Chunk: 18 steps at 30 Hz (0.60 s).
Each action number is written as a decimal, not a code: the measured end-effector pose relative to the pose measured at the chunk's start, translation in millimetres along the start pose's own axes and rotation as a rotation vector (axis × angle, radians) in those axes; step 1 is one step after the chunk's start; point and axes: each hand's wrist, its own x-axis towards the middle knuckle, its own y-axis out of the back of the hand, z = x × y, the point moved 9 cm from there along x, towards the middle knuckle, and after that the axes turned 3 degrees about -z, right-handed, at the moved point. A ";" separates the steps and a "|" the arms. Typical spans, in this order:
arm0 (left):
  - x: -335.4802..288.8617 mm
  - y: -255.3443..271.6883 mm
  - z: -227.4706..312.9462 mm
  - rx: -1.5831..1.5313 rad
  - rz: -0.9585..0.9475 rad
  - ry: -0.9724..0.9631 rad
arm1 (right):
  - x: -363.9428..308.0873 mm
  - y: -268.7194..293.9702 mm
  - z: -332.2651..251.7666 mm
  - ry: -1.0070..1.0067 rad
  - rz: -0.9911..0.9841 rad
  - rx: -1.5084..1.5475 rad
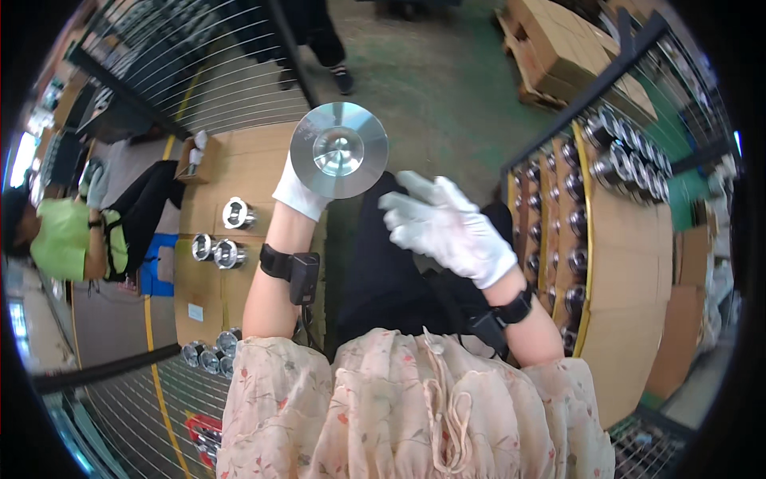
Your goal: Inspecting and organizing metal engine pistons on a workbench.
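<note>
Raised in front of me is a shiny metal piston (339, 150), its round crown and central bowl turned up toward my view. My left hand (298, 193), in a white glove, holds it from below and behind; the disc hides those fingers. To the right of the piston and apart from it, my right hand (451, 227) is also gloved in white. Its fingers are spread with nothing between them, slightly blurred.
Three pistons (230, 254) stand on a cardboard-covered surface (199, 283) at left, with more near its front edge. At right, rows of pistons (574, 223) fill a cardboard-lined rack. A co-worker (64, 235) sits far left; another person's legs (323, 40) show beyond the wire mesh.
</note>
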 end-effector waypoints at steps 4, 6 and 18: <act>31.7 -9.6 -8.2 0.250 0.182 -0.086 | 5.1 -1.7 13.5 0.000 -0.063 -0.005; 33.4 -54.3 -11.4 0.407 0.132 -0.262 | 2.1 12.2 11.8 -0.074 -0.075 0.305; 41.8 -144.8 -77.3 0.977 -0.230 -0.314 | -44.3 56.9 -68.9 0.367 -0.140 0.229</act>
